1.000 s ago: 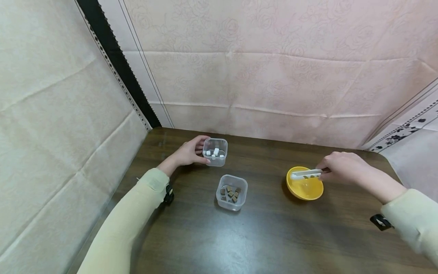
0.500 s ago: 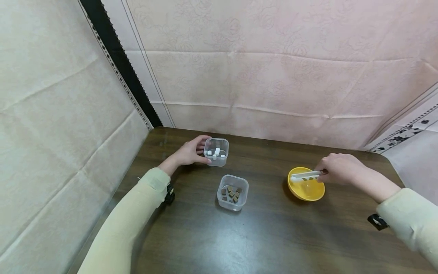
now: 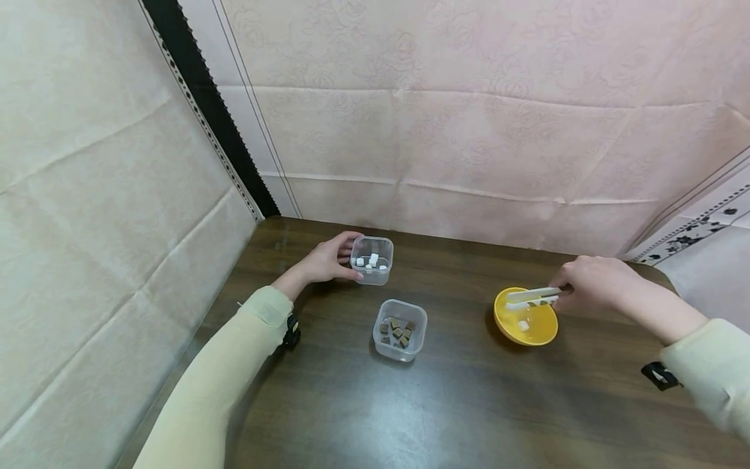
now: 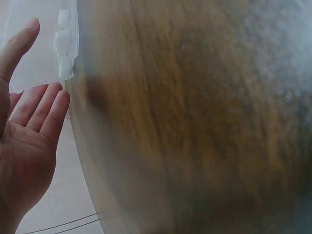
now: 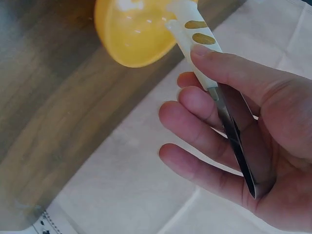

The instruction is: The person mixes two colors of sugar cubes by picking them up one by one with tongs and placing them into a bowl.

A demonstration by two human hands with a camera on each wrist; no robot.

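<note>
My left hand (image 3: 328,259) grips a clear plastic container (image 3: 381,279) at the far left of the table, thumb on the near side and fingers behind. Several white cubes (image 3: 374,259) lie in it. In the left wrist view the thumb and fingers of the left hand (image 4: 29,141) lie against its wall. My right hand (image 3: 600,281) holds tongs (image 3: 530,301) with slotted white tips over a yellow bowl (image 3: 541,335). The tips stand apart, and one white cube (image 3: 523,325) sits in the bowl. In the right wrist view the metal handle of the tongs (image 5: 229,122) runs into the palm.
A second clear container (image 3: 389,353) with several small brown pieces (image 3: 397,331) stands nearer, between the hands. The brown wooden table (image 3: 328,404) meets a pale cloth backdrop (image 3: 469,143) at the back and left side.
The tongs' tips have parted and a white cube now shows in the yellow bowl. The right hand has shifted slightly right. The left hand still holds its container.
</note>
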